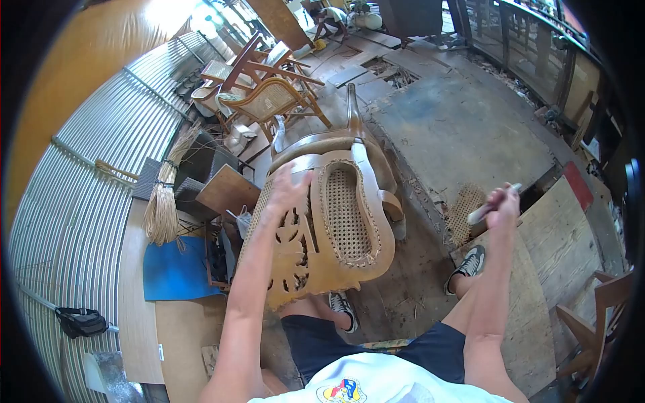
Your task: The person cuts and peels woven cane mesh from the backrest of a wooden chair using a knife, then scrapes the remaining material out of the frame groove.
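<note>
A carved wooden chair [384, 258] lies tipped over before me, legs pointing away, with an oval woven cane panel [346, 215] in its back. My left hand [290, 189] rests on the upper part of this carved back, left of the panel, fingers apart and gripping nothing. Off to the right, well clear of the chair, my right hand [502, 207] is closed around a short pale tool [478, 215]. Its ends stick out on both sides of the fist; its exact kind is too small to make out.
More wooden chairs [269, 97] are piled at the back left. A bundle of cane strands [163, 208] hangs near the corrugated wall [87, 174]. A loose cane piece [463, 215] lies beside boards [564, 232] at right. Another person [329, 21] crouches far off.
</note>
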Tool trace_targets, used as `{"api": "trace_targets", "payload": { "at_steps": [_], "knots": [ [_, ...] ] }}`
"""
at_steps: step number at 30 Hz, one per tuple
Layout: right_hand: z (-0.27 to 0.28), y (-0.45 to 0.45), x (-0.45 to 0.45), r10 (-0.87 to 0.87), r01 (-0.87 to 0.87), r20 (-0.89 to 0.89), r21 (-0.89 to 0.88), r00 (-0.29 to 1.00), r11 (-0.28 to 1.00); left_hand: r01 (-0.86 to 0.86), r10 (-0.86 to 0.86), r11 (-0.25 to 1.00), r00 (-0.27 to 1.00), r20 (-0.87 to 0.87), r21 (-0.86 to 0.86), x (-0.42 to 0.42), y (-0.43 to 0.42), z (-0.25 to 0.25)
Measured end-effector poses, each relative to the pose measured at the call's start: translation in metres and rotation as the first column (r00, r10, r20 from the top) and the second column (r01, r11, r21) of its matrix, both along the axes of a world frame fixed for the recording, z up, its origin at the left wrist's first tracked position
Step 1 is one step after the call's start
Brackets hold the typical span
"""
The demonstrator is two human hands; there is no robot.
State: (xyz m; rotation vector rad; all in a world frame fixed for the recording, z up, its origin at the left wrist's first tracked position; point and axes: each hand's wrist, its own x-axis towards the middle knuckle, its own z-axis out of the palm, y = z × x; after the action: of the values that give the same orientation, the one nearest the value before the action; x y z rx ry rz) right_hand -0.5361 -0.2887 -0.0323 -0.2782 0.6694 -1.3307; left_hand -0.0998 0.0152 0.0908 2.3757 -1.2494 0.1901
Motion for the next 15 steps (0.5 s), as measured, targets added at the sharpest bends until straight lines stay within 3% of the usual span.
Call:
{"api": "trace_targets", "payload": {
  "at_steps": [2, 4, 6, 7, 9, 10, 11, 13, 15],
  "knots": [
    [-0.028, -0.034, -0.025, -0.073, 0.068, 0.068, 0.075, 0.995, 0.995, -0.372, 0.381, 0.898, 0.924, 0.009, 0.234, 0.051, 0.042, -0.024],
    [-0.040, -0.048, -0.033, -0.084, 0.074, 0.112, 0.091, 0.990, 0.993, -0.500, 0.580, 0.722, 0.814, -0.023, 0.478, 0.054, 0.082, -0.032],
    [-0.018, -0.040, -0.036, -0.138, 0.132, 0.003, 0.264, 0.990, 0.955, -0.636, 0.719, 0.647, 0.692, -0.059, 0.420, 0.079, 0.118, -0.098],
    [-0.017, -0.040, -0.037, -0.142, 0.137, 0.000, 0.267, 0.990, 0.954, -0.669, 0.741, 0.645, 0.665, -0.089, 0.370, 0.058, 0.118, -0.091],
    [-0.016, -0.042, -0.042, -0.157, 0.097, 0.216, 0.264, 0.964, 0.960, -0.678, 0.737, 0.662, 0.667, -0.111, 0.319, 0.042, 0.116, -0.081],
    [-0.058, -0.060, -0.052, 0.020, -0.037, 0.319, 0.046, 0.948, 0.998, -0.682, 0.744, 0.655, 0.658, -0.116, 0.325, 0.041, 0.118, -0.085],
    [-0.059, -0.059, -0.045, 0.033, -0.050, 0.318, 0.046, 0.947, 0.998, -0.672, 0.728, 0.672, 0.676, -0.113, 0.310, 0.042, 0.120, -0.085],
    [-0.053, -0.051, -0.027, 0.298, -0.294, 0.379, -0.068, 0.876, 0.953, -0.659, 0.708, 0.694, 0.698, -0.109, 0.290, 0.046, 0.120, -0.084],
    [0.000, -0.015, -0.001, 0.314, -0.334, 0.309, 0.014, 0.898, 0.942, -0.670, 0.713, 0.690, 0.695, -0.096, 0.274, 0.048, 0.117, -0.086]
  ]
}}
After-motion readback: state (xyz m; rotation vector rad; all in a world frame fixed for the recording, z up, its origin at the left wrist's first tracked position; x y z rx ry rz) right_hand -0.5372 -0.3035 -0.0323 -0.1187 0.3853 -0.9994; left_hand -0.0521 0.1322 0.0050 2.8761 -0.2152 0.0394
